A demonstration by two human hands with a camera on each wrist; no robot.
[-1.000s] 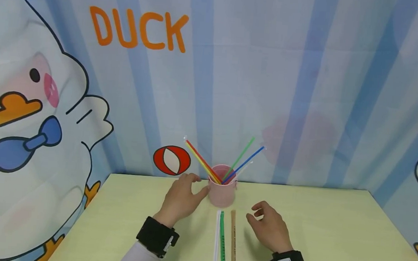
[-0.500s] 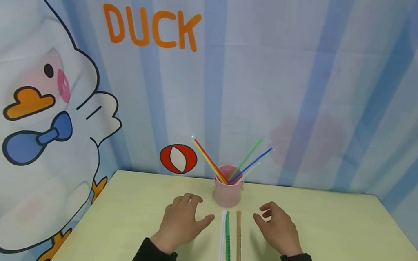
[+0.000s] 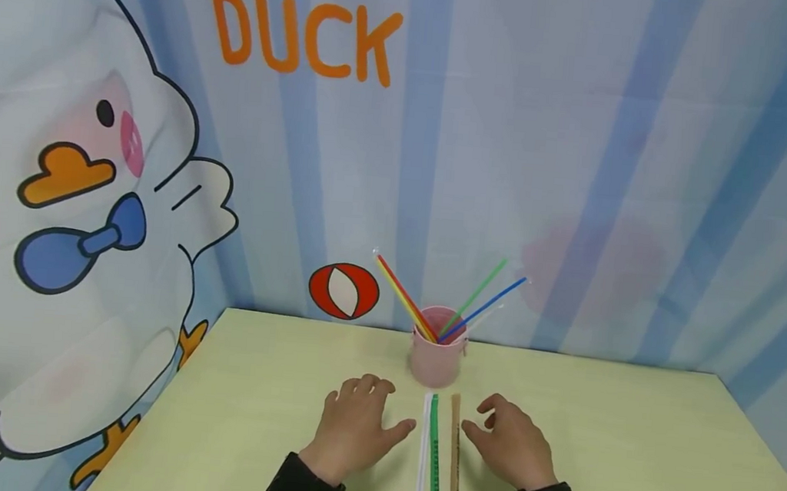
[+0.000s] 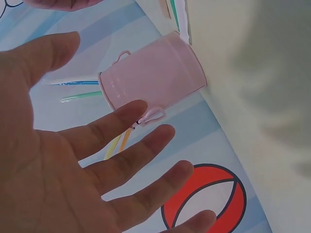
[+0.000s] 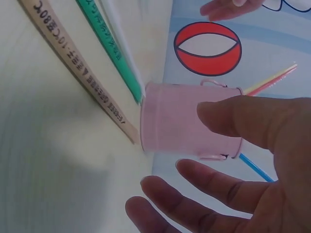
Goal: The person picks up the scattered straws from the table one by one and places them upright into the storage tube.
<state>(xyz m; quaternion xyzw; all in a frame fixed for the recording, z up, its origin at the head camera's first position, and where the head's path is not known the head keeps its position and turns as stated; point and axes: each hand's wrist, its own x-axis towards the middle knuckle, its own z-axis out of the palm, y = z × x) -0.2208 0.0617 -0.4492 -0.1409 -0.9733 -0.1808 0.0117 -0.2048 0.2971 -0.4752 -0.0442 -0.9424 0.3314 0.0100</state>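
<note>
Hands lie flat and empty, left hand [image 3: 357,426] and right hand [image 3: 512,442] flanking three wrapped straws [image 3: 437,465] below a pink cup [image 3: 436,359].

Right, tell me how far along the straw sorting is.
Done: four loose straws stand in the pink cup. In hand: nothing; the left hand and right hand lie open on the table, fingers relaxed, either side of the wrapped straws. Left: those white, green and brown wrapped straws lie flat, outside the cup.

Head view overhead; wrist views close, perhaps sharing pink cup [image 3: 436,359].
</note>
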